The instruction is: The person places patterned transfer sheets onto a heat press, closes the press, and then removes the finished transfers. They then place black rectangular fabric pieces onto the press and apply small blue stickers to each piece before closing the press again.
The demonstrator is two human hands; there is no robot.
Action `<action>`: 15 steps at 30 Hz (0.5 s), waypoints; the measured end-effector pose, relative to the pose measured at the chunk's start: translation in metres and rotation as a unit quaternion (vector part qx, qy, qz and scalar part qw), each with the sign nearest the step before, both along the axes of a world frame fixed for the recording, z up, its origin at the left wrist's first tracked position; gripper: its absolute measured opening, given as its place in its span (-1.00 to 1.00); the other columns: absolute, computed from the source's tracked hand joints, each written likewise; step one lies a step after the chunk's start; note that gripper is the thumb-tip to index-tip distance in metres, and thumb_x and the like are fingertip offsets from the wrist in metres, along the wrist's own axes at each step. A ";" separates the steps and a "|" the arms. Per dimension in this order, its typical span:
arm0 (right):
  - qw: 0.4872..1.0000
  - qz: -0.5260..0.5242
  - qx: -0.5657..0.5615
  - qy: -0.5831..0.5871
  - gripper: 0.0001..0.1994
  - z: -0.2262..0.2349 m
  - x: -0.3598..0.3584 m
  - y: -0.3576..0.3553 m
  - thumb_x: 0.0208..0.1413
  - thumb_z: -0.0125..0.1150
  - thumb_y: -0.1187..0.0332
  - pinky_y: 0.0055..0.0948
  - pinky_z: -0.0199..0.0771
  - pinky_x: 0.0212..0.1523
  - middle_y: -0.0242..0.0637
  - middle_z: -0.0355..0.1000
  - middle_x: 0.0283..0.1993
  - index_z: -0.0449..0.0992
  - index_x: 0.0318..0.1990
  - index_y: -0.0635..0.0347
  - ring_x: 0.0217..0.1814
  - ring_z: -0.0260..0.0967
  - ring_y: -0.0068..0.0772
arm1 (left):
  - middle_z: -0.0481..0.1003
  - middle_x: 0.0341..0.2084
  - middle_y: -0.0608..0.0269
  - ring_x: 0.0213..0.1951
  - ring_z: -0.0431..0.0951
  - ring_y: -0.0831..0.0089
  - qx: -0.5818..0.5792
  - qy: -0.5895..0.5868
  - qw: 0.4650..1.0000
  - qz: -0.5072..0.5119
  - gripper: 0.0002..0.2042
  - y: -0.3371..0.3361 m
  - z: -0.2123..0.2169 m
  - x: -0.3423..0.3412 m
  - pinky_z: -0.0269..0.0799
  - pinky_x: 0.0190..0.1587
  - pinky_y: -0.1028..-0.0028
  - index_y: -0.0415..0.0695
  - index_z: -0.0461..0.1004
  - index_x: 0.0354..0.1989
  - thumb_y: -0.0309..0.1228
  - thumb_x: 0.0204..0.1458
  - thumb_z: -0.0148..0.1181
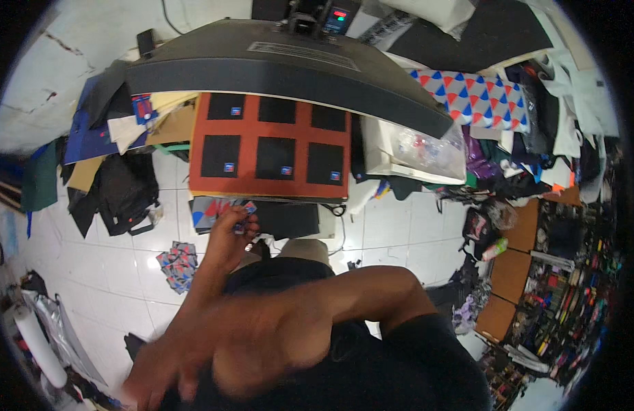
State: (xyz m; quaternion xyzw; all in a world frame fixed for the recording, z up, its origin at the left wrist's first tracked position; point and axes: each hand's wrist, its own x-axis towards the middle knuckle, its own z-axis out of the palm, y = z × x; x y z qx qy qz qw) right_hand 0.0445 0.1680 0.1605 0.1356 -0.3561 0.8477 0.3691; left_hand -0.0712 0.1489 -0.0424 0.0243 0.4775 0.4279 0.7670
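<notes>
My left hand (pixel 233 231) is closed on a few small printed labels (pixel 250 207), just in front of the heat press. My right arm crosses over my left forearm. At its end my right hand (pixel 163 370) is a blur at the lower left, and I cannot make out its fingers. On the orange-red pad (pixel 248 186) of the press lie several black fabric squares (pixel 276 148). Most show a small blue and red label (pixel 286 170) near the lower right corner; the raised platen hides part of the back row.
The press's dark grey upper platen (pixel 276 75) hangs raised above the pad's back edge. A pile of patterned pieces (pixel 178 266) lies on the tiled floor. To the right stand a white tray (pixel 416 171) holding a plastic bag and heaps of fabric (pixel 495 161).
</notes>
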 end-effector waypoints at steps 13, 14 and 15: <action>0.993 0.107 0.034 0.048 -0.60 -0.003 0.011 -0.018 0.28 -0.11 0.08 -0.32 0.39 -0.08 -0.20 0.46 -0.17 0.49 -0.14 0.25 -0.11 0.43 -0.32 | 0.45 -0.35 0.21 -0.38 0.46 0.47 0.035 0.002 0.999 0.005 -0.93 -0.008 0.009 -0.005 0.36 -0.36 0.54 -0.10 0.36 -0.29 -0.46 0.07 0.06; 0.989 -0.001 0.123 -0.083 -0.69 -0.011 0.015 -0.007 0.25 -0.03 0.15 -0.34 0.39 -0.12 -0.24 0.46 -0.23 0.51 -0.21 0.22 -0.16 0.44 -0.34 | 0.45 -0.35 0.21 -0.38 0.46 0.48 0.043 0.009 0.999 0.000 -0.92 -0.008 0.010 -0.006 0.36 -0.37 0.54 -0.11 0.37 -0.28 -0.46 0.06 0.06; 0.952 -0.102 0.208 -0.202 -0.77 -0.021 0.022 0.006 0.22 0.06 0.23 -0.36 0.40 -0.16 -0.28 0.46 -0.29 0.53 -0.28 0.19 -0.20 0.45 -0.36 | 0.45 -0.36 0.22 -0.39 0.45 0.49 0.082 0.041 0.996 0.001 -0.91 -0.011 0.009 -0.009 0.35 -0.37 0.54 -0.12 0.38 -0.26 -0.47 0.06 0.06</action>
